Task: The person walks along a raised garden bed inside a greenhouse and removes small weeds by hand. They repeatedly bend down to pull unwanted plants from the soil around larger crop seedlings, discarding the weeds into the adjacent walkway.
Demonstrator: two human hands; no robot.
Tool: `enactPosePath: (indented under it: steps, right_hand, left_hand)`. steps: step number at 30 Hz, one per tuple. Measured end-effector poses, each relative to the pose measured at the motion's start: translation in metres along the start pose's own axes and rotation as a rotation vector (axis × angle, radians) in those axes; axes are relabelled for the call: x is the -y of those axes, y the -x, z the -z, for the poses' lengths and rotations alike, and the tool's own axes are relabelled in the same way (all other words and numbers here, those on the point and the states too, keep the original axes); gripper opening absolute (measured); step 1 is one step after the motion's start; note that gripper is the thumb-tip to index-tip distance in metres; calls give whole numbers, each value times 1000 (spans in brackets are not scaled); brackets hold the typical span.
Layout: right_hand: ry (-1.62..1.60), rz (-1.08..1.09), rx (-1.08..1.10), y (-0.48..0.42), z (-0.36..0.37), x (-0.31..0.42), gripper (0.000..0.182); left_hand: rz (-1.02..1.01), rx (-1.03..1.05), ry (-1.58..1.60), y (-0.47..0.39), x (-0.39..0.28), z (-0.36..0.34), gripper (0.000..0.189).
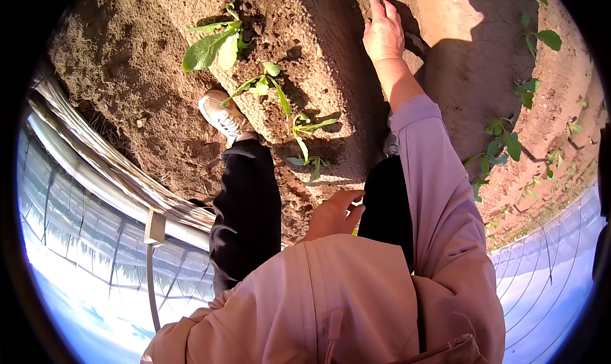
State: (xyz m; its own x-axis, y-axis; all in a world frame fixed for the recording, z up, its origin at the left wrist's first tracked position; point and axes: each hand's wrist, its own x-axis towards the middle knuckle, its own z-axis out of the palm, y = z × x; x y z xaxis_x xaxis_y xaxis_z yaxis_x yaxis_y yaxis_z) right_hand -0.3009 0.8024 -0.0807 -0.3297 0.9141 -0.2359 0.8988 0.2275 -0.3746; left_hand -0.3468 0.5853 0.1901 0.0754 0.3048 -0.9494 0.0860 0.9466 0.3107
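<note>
My right hand (384, 34) reaches far forward, back up and fingers extended, low over the soil in the shaded furrow; its underside is hidden, and no held thing shows. Close to my body, my left hand (334, 213) is bent with its thumb and fingertips near each other in front of my dark trouser leg. A bit of green shows just below it, partly hidden by my jacket; whether the hand holds it I cannot tell. On the raised soil bed between them stand a large-leaved seedling (210, 49), a drooping seedling (262, 85) and a smaller seedling (305, 130).
My shoe (226, 116) stands beside the bed at left. More seedlings (501, 142) grow in a row on the right. A bundled plastic sheet (114, 159) and a wooden post end (154, 228) lie at lower left, by the clear greenhouse film wall.
</note>
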Motion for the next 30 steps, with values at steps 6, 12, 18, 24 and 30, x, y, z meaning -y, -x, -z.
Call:
enactPosePath:
  steps: [6, 12, 18, 24, 30]
  right_hand:
    - [260, 228, 17, -1, -30, -11, 43]
    - [176, 233, 275, 22, -6, -24, 42]
    - [271, 206, 84, -17, -10, -22, 46]
    - [237, 208, 148, 9, -18, -35, 33]
    - [-275, -256, 89, 24, -29, -29, 18]
  left_hand:
    - [-30, -76, 13, 8, 4, 4, 28]
    - [-34, -38, -67, 10, 10, 5, 26]
    - [-18, 41, -44, 15, 13, 14, 28]
    - [-92, -122, -59, 14, 16, 28, 27]
    - [-267, -326, -187, 8, -16, 85, 31]
